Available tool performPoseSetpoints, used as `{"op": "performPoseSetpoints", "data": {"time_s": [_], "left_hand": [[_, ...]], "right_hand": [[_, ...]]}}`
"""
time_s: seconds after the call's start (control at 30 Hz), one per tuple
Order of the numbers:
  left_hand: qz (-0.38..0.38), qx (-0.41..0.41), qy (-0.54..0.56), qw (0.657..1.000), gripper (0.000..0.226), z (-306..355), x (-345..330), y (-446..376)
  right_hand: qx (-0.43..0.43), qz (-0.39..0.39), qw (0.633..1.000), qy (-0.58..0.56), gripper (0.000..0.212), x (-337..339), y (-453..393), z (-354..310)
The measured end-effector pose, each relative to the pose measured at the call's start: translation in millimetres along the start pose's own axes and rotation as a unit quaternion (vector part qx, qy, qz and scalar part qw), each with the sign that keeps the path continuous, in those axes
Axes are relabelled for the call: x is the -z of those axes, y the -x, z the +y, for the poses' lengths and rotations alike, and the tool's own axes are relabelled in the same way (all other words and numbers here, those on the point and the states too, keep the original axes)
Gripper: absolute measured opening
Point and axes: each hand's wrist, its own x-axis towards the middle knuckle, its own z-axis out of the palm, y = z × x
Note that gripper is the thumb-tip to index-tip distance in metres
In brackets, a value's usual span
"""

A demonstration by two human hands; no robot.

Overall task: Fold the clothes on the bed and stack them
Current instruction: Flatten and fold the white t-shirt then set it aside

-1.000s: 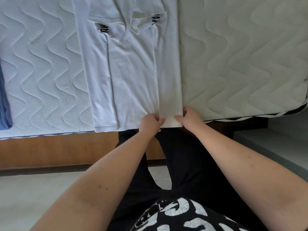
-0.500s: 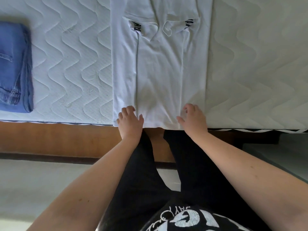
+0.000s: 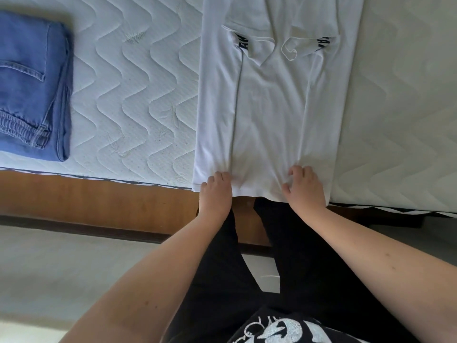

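A white T-shirt [image 3: 272,100] lies lengthwise on the white quilted mattress [image 3: 138,90], both sides and the sleeves folded inward. Its hem lies at the mattress's near edge. My left hand [image 3: 215,194] grips the hem at its left part, fingers curled into the cloth, which puckers around them. At the hem's right part my right hand [image 3: 305,188] pinches the cloth with bent fingers. Folded blue jeans [image 3: 32,85] sit on the mattress at the far left.
The wooden bed frame [image 3: 99,196] runs below the mattress edge, with pale floor [image 3: 61,268] in front. My legs in black trousers stand against the frame. Bare mattress stretches to the right of the shirt.
My hands, together at the hem's right corner a second ago, have spread apart to its left and right parts and curled into the cloth. The view shifted, bringing the jeans in.
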Motion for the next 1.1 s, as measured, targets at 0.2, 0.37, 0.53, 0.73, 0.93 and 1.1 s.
{"op": "performPoseSetpoints", "data": {"time_s": [0.2, 0.37, 0.53, 0.73, 0.93, 1.1], "left_hand": [[0.064, -0.119, -0.038, 0.990, 0.033, -16.2, -6.7, 3.1], [0.013, -0.158, -0.110, 0.981, 0.075, -49.3, -13.8, 8.5], [-0.036, -0.189, -0.165, 0.967, 0.093, -66.5, -11.6, 1.1], [-0.033, -0.213, -0.072, 0.974, 0.071, -64.1, 12.4, -9.2], [0.041, -0.174, -0.012, 0.984, 0.038, -58.2, 33.1, -15.3], [0.115, -0.158, 0.043, 0.980, 0.018, -45.5, 57.3, -16.7]], "right_hand": [[0.045, 0.051, 0.998, 0.017, 0.065, -7.7, 28.1, 16.1], [0.069, 0.012, 0.989, 0.133, 0.094, -19.2, 49.4, 34.6], [0.084, 0.036, 0.979, 0.183, 0.083, -19.4, 39.0, 39.8], [0.153, 0.030, 0.970, 0.185, 0.077, -7.9, 29.9, 52.3], [0.196, 0.063, 0.969, 0.135, 0.049, 11.8, 18.8, 60.3], [0.197, 0.058, 0.973, 0.101, 0.021, 42.9, 5.5, 45.2]]}}
